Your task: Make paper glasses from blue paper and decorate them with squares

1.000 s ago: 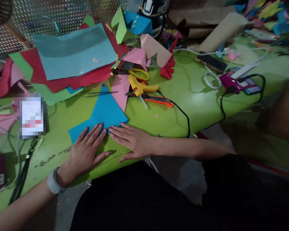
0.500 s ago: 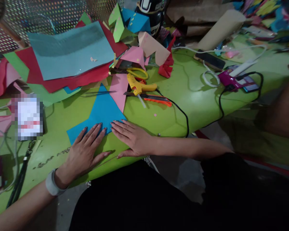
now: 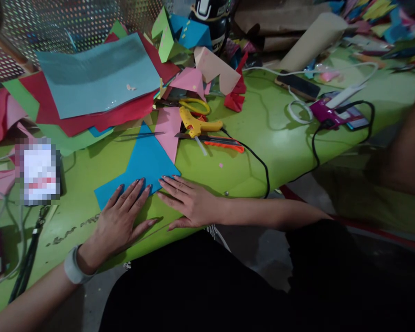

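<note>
A folded piece of blue paper (image 3: 145,159) lies flat on the green table (image 3: 207,184) in front of me. On its lower edge my left hand (image 3: 123,214) rests palm down, fingers stretched out and thumb apart. My right hand (image 3: 188,200) also lies flat, its fingertips on the paper's right corner. Neither hand grips anything. A pair of tweezers (image 3: 138,134) touches the paper's upper tip. Just beyond the right hand are a pink paper piece (image 3: 168,129), a yellow glue gun (image 3: 198,123) and an orange utility knife (image 3: 224,145).
Stacked coloured sheets (image 3: 100,78) stand behind, with folded paper shapes (image 3: 216,69) to their right. A phone with a blurred screen (image 3: 39,173) is at left. On the right are a dark phone (image 3: 297,85) and a purple power adapter (image 3: 327,113) with cables.
The view has shifted very slightly. Both hands stay flat on the blue paper, and the right fingers have slid a touch; nothing is picked up or let go.
</note>
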`<move>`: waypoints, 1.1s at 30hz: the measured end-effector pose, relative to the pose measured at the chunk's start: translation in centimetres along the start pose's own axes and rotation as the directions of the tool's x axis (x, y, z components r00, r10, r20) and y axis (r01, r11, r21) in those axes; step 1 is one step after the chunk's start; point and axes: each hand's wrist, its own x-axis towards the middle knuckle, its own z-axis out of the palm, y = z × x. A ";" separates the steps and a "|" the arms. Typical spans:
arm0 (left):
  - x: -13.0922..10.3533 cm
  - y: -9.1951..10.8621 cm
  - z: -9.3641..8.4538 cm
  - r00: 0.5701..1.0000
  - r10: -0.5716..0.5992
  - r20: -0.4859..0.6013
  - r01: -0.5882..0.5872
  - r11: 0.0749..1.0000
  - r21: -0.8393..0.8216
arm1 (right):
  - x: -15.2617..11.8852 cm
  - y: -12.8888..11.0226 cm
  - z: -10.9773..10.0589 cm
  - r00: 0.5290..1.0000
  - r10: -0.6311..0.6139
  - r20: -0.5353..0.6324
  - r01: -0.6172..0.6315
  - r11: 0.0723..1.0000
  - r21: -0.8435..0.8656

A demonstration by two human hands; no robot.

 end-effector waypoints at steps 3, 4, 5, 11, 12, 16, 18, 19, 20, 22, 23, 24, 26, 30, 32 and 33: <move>0.0 -0.1 0.1 1.000 -0.002 0.005 0.002 1.000 -0.010 | 0.0 0.0 -0.1 1.000 -0.002 0.004 0.002 1.000 -0.010; -0.1 -0.2 0.0 1.000 0.000 0.011 0.001 1.000 -0.018 | -0.1 0.0 -0.1 1.000 -0.006 0.001 0.006 1.000 -0.016; -0.1 -0.3 -0.1 1.000 0.004 0.020 -0.004 1.000 -0.030 | -0.2 0.1 -0.1 1.000 -0.011 -0.003 0.011 1.000 -0.025; -1.8 -2.3 -1.7 0.978 0.078 0.192 -0.045 0.984 -0.171 | -0.7 0.0 0.0 0.997 -0.059 -0.046 0.054 0.994 -0.090; -2.3 -2.6 -2.0 0.976 0.069 0.207 -0.031 0.983 -0.181 | -0.7 0.0 0.1 0.997 -0.064 -0.047 0.059 0.994 -0.094; -4.6 -3.7 -2.7 0.969 0.012 0.247 0.033 0.983 -0.180 | -1.1 0.0 0.2 0.993 -0.105 -0.051 0.096 0.985 -0.145; -5.6 -3.9 -2.8 0.966 -0.001 0.257 0.050 0.982 -0.185 | -1.2 -0.1 0.2 0.990 -0.130 -0.056 0.118 0.977 -0.178; -6.0 -4.0 -2.9 0.965 -0.004 0.261 0.055 0.980 -0.189 | -1.3 -0.1 0.2 0.989 -0.138 -0.056 0.125 0.974 -0.187; -6.4 -4.0 -2.9 0.964 -0.006 0.265 0.059 0.980 -0.192 | -1.3 -0.1 0.2 0.988 -0.143 -0.056 0.130 0.973 -0.190; -7.0 -4.0 -3.1 0.962 -0.005 0.273 0.061 0.979 -0.196 | -1.4 -0.1 0.3 0.988 -0.147 -0.055 0.134 0.974 -0.184; -7.2 -3.9 -3.1 0.960 -0.003 0.280 0.059 0.979 -0.194 | -1.4 -0.1 0.3 0.988 -0.147 -0.054 0.135 0.974 -0.181; -7.3 -3.8 -3.2 0.958 0.000 0.287 0.057 0.980 -0.190 | -1.4 -0.1 0.3 0.988 -0.147 -0.053 0.135 0.975 -0.178; -7.4 -3.7 -3.3 0.955 0.006 0.298 0.049 0.983 -0.177 | -1.4 -0.2 0.3 0.988 -0.148 -0.045 0.138 0.974 -0.181; -7.3 -3.6 -3.3 0.954 0.023 0.299 0.024 0.988 -0.154 | -1.4 -0.2 0.2 0.986 -0.163 -0.029 0.154 0.969 -0.193; -7.4 -3.7 -3.3 0.954 0.029 0.297 0.014 0.990 -0.141 | -1.4 -0.2 0.1 0.986 -0.165 -0.030 0.156 0.969 -0.189; -7.4 -3.8 -3.3 0.955 0.033 0.296 0.008 0.991 -0.136 | -1.4 -0.2 0.1 0.986 -0.165 -0.031 0.156 0.970 -0.186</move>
